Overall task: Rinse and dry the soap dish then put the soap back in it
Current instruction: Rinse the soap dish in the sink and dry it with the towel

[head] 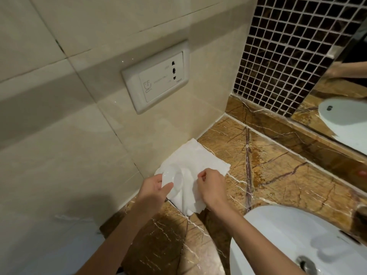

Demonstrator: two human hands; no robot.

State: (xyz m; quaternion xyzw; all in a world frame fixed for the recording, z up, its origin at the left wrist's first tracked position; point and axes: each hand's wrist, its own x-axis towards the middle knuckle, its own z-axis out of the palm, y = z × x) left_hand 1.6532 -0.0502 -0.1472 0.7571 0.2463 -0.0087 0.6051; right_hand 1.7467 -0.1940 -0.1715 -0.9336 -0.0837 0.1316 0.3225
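My left hand [154, 188] holds a small white soap dish [173, 180] by its rim, tilted, above the brown marble counter [278, 175]. A white paper towel [193, 161] is draped under and around the dish, its far corner resting on the counter by the wall. My right hand [211, 187] pinches a fold of the towel just right of the dish. No soap can be seen.
A white basin [288, 235] with a metal drain sits at the lower right. A beige tiled wall with a white socket plate [156, 77] rises on the left. Dark mosaic tiles [288, 46] and a mirror [341, 108] stand behind the counter.
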